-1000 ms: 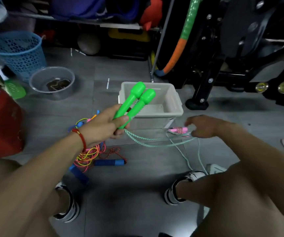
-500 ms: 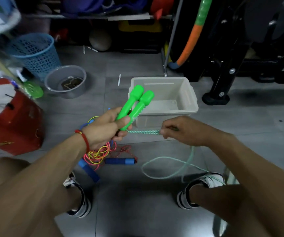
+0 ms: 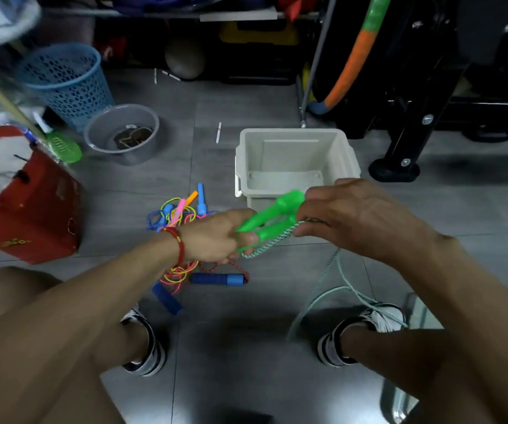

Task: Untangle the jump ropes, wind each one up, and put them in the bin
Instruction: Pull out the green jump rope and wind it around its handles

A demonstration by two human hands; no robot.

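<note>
Green plastic handles (image 3: 272,220), both clamped together in left hand (image 3: 216,237) at frame centre, grip closed tight round their lower ends. Right hand (image 3: 356,218) pinches the pale braided cord (image 3: 272,243) just beside the handles, w/ the slack trailing down to the floor lower right. Cord looks light, limp, prob. kinks easily; handles stiff, so best hold there & wrap cord round them. Bin (image 3: 295,160) sits just behind the hands, nothing in it. Other ropes (image 3: 182,215) tangled on floor, left of centre.
</note>
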